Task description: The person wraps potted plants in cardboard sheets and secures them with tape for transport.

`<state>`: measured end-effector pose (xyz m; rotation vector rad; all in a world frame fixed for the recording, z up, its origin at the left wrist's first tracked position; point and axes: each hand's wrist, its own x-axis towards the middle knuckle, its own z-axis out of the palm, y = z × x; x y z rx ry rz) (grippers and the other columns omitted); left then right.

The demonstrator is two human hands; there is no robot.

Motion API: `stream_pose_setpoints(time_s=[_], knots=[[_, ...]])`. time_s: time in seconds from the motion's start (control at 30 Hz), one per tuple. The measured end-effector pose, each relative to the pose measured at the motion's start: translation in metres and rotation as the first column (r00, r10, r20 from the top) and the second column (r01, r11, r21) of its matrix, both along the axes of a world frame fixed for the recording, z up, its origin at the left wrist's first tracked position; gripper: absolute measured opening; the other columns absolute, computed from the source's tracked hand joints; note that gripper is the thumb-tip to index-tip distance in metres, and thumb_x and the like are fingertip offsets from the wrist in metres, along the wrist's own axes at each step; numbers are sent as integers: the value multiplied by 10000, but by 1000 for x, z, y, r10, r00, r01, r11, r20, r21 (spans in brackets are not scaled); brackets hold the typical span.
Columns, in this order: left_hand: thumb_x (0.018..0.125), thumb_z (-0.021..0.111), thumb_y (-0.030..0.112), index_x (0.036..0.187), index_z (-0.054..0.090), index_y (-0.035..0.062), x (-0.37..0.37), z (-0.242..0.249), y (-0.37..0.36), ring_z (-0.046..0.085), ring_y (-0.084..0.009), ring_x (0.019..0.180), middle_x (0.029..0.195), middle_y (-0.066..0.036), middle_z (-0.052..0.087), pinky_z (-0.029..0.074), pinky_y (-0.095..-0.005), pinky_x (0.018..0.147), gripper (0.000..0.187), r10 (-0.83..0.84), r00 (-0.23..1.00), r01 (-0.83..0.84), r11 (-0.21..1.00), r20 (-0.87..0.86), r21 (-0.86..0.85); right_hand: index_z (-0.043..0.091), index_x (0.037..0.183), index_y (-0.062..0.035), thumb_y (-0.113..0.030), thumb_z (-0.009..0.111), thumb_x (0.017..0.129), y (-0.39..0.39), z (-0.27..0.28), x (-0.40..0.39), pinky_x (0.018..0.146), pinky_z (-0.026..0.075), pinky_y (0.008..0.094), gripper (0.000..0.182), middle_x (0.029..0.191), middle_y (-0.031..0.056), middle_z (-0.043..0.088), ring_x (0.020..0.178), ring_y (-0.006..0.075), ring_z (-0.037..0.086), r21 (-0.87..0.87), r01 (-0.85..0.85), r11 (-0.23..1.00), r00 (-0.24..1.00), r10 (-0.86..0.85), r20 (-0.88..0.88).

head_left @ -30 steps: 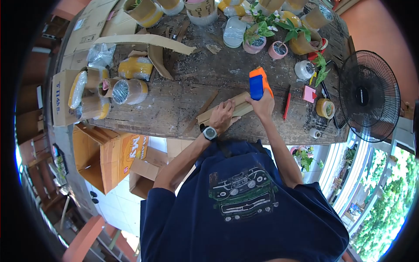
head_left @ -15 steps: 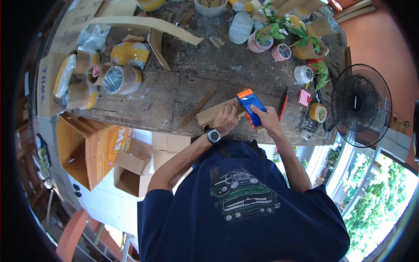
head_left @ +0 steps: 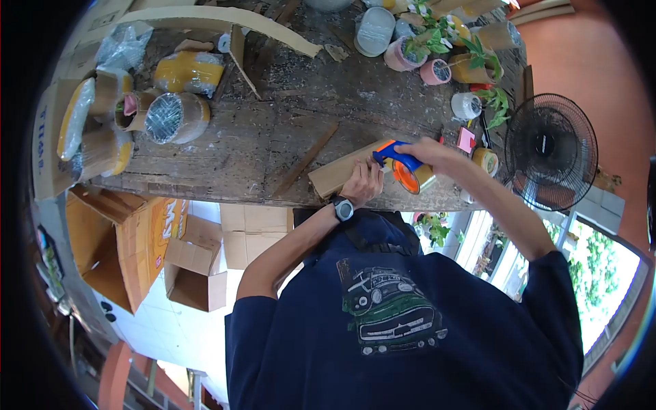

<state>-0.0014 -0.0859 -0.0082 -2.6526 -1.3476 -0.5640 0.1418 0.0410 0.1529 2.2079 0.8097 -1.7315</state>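
Note:
My right hand (head_left: 429, 153) is wrapped round the handle of a blue and orange tape dispenser (head_left: 404, 171), whose tape roll faces me. The front of the dispenser lies over the right end of a long, narrow piece of folded cardboard (head_left: 335, 173) near the table's front edge. With fingers curled, my left hand (head_left: 363, 182) holds the cardboard down, its fingertips right by the dispenser's front. A watch (head_left: 344, 208) is on my left wrist. Just left of the cardboard, a thin brown strip (head_left: 307, 158) lies slanted on the wooden table (head_left: 236, 147).
Plastic-wrapped, tape-covered bundles (head_left: 176, 117) stand at the left beside a cardboard box. Potted plants (head_left: 404, 53) are at the back right. A black fan (head_left: 547, 147) stands off the table's right side, and opened cartons (head_left: 196, 263) sit below the front edge.
My right hand has swung up and right, turning the tape dispenser so that its roll now shows. My left hand stays on the cardboard, and the view has shifted slightly.

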Motion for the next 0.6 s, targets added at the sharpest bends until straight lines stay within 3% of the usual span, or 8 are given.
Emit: stream_pose_setpoints(time_s=[0.13,0.23,0.33,0.43,0.53,0.6], knots=[[836,598,149,945,652,-51,1,1,0,679,-362,805,1079,-284,654,575,-424,760,234,9,1000,-9,1000,1,30,635,1082,32,-256,691,947,24,-6,-16,561,590,337,322,948,128,700,708,194,695,-136,64,989,998,-64,6],[835,594,147,931,649,-39,2,2,1,675,-351,793,1060,-276,651,577,-426,768,216,14,1000,-14,1000,7,16,636,1067,33,-285,716,927,26,1,-21,554,587,330,356,943,133,696,712,182,694,-136,57,989,998,-58,-5],[841,596,159,946,665,-51,1,2,3,659,-346,777,1033,-303,659,565,-424,764,245,-11,1000,11,1000,22,7,629,1052,51,-327,736,906,6,-3,-3,539,574,329,419,887,127,697,663,183,688,-21,-18,1000,999,19,35],[849,591,178,976,673,-39,4,-2,3,662,-364,809,1076,-288,650,569,-444,787,264,24,999,-23,999,40,-32,635,1048,60,-385,748,886,-42,-8,20,518,551,317,486,795,121,693,590,185,670,155,40,987,992,-57,112],[857,585,184,1019,674,-10,-1,6,3,663,-386,847,1140,-261,641,567,-451,806,268,13,997,-7,996,71,-89,663,1031,53,-441,738,881,-79,-15,32,523,534,301,522,752,119,689,546,180,653,189,172,967,980,-149,-130],[867,578,196,1041,673,16,-2,5,1,664,-397,862,1209,-237,629,562,-440,820,268,36,995,-26,994,89,-104,677,1003,46,-470,739,873,-98,-24,39,528,526,289,536,745,119,683,545,172,650,253,202,946,973,-166,-159]])
